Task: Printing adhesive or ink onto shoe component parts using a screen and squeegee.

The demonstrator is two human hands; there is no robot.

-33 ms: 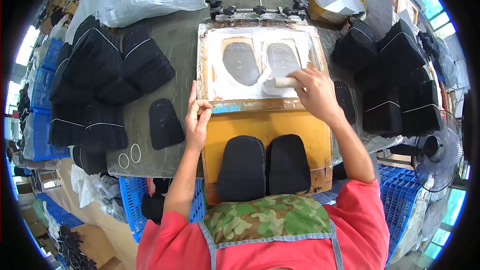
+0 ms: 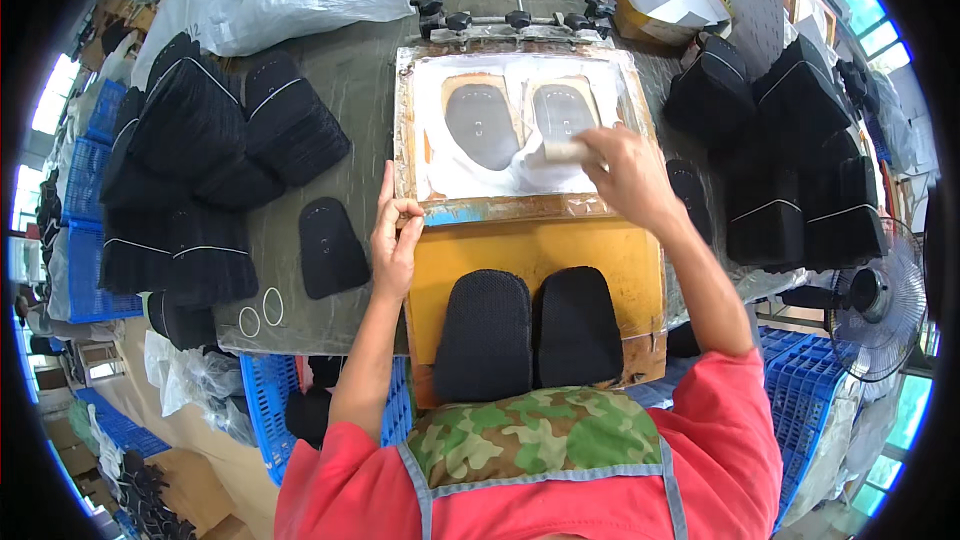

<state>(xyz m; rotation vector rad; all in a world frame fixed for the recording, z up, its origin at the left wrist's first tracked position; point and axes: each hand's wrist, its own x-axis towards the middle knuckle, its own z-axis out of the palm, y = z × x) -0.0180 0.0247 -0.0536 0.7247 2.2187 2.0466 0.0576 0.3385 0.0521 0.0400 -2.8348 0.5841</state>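
A screen-printing frame (image 2: pixel 404 130) lies in front of me, with white ink smeared over its mesh around two grey insole-shaped windows (image 2: pixel 480 128). My left hand (image 2: pixel 395 235) grips the frame's near left corner, one finger stretched up along its side. My right hand (image 2: pixel 635 180) is closed around a short, pale squeegee (image 2: pixel 560 152), slightly blurred, over the white ink below the right window. Nearer to me, two black insole-shaped pads (image 2: pixel 483 335) lie side by side on a yellow board (image 2: pixel 500 245). Whatever lies under the mesh is mostly hidden.
Banded stacks of black pads (image 2: pixel 190 140) stand at left, more stacks (image 2: pixel 780 140) at right. One loose pad (image 2: pixel 333 248) and two rubber bands (image 2: pixel 272 307) lie left of the frame. Clamps (image 2: pixel 517 25) line its far edge. A fan (image 2: pixel 875 305) and blue crates (image 2: pixel 800 380) stand at right.
My right hand and the squeegee have shifted slightly away from me over the mesh. My left hand stays at the frame's corner.
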